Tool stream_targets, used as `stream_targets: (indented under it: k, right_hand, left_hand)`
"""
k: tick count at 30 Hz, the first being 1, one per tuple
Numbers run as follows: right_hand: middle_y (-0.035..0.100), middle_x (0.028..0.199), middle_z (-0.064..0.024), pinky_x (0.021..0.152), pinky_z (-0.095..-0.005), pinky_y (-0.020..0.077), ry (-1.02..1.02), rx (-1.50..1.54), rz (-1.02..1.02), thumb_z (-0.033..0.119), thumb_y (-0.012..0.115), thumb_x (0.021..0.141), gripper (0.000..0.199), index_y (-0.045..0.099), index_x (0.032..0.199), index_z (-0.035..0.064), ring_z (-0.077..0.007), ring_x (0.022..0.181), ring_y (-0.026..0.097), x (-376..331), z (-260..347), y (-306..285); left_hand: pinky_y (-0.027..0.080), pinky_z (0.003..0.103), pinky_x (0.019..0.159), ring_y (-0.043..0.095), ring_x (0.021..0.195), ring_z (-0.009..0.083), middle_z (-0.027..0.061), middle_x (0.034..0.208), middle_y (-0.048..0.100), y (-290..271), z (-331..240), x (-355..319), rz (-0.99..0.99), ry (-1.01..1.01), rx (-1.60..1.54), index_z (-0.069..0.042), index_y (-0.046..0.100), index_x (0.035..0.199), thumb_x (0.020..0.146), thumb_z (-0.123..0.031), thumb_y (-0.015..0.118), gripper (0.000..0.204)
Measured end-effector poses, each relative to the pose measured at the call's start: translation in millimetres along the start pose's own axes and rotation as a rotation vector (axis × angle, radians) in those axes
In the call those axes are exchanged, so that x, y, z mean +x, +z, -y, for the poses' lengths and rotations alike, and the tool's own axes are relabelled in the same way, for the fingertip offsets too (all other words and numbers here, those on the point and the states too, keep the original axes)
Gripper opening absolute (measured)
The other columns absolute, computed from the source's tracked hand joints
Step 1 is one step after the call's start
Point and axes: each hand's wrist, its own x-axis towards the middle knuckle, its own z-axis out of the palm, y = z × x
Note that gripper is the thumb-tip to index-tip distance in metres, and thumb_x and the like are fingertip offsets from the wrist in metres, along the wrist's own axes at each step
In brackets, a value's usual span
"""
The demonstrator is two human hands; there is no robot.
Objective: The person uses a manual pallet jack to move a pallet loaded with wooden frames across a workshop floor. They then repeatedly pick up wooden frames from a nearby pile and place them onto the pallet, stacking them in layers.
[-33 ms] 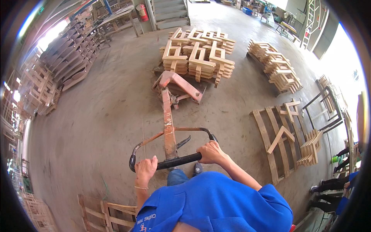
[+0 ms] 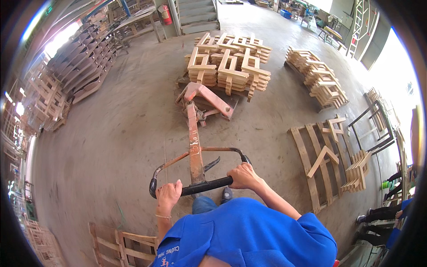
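Observation:
Both of my hands grip the black crossbar of an orange pallet jack's handle (image 2: 209, 184). My left hand (image 2: 168, 194) is closed round its left end, the thumb pointing up. Toward the right end, my right hand (image 2: 243, 175) wraps over the same bar. A dark release lever (image 2: 211, 164) sits inside the handle loop, touched by neither hand. From the loop, the worn shaft (image 2: 194, 142) runs forward to the jack's orange body (image 2: 207, 97). Just beyond it, stacked wooden frame pieces (image 2: 230, 75) rest on a pallet, whose underside is mostly hidden.
To the right lie a wooden pallet (image 2: 315, 164) with a few angled pieces and another stack of wooden parts (image 2: 318, 80). Dark curved panels (image 2: 84, 62) are piled far left. A pallet (image 2: 111, 247) lies near left. Stairs (image 2: 198, 15) rise behind; people's legs (image 2: 378, 213) show at right.

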Motion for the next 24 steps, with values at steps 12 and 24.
stream_targets:
  k: [12, 24]
  right_hand:
    - [0.056, 0.053, -0.0129, 0.061, -0.0412, 0.0441, 0.073, 0.016, 0.070, 0.024, 0.062, 0.059, 0.013, 0.062, 0.061, 0.0111, -0.0321, 0.057, 0.059, -14, -11, -16]
    - [0.055, 0.052, -0.0120, 0.058, -0.0414, 0.0428, 0.097, -0.006, 0.062, 0.025, 0.063, 0.059, 0.013, 0.060, 0.061, 0.0119, -0.0318, 0.057, 0.058, -41, -3, -48]
  left_hand:
    - [0.048, 0.045, 0.074, 0.063, 0.074, 0.0416, 0.0255, 0.072, 0.062, 10, -19, -4, -0.044, 0.046, -0.025, 0.000, 0.069, 0.072, 0.089, -0.041, 0.039, 0.054]
    - [0.048, 0.046, 0.075, 0.063, 0.076, 0.0414, 0.0253, 0.075, 0.062, -23, -41, -31, -0.017, 0.068, -0.066, -0.002, 0.069, 0.076, 0.090, -0.042, 0.038, 0.052]
